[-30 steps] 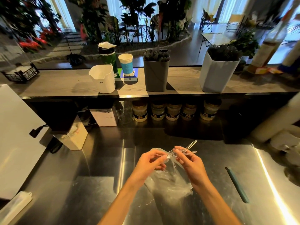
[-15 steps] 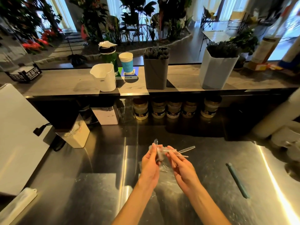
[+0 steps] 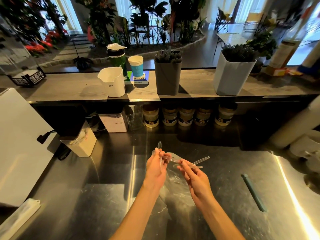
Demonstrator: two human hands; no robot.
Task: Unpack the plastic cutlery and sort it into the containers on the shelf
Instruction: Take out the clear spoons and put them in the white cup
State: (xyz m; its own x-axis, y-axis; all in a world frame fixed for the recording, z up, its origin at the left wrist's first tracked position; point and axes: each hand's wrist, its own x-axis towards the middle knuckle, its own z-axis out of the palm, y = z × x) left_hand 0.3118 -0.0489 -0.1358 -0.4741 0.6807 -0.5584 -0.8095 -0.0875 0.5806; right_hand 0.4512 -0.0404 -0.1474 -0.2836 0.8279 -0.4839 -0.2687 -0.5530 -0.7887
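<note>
Over the steel counter my left hand [image 3: 155, 168] grips a clear plastic spoon [image 3: 159, 146], its bowl pointing up. Close beside it, my right hand [image 3: 194, 177] pinches two clear cutlery pieces [image 3: 200, 161] that stick out to the right. A clear plastic wrapper [image 3: 174, 184] lies on the counter under and between the hands. On the shelf stand a white container [image 3: 113, 83], a dark grey container [image 3: 167, 78] full of dark cutlery and a light grey container [image 3: 232, 75] also filled with dark cutlery.
A teal pen [image 3: 253, 192] lies on the counter at the right. Several jars [image 3: 187, 116] and a white box [image 3: 114, 122] stand under the shelf. A paper cup [image 3: 136, 67] and a green bottle [image 3: 117, 58] are behind the white container. A white appliance [image 3: 19, 144] fills the left side.
The hands pulled the cutlery out of the wrapper and split it: the left hand now holds a spoon upright, the right keeps the other pieces. The wrapper dropped onto the counter.
</note>
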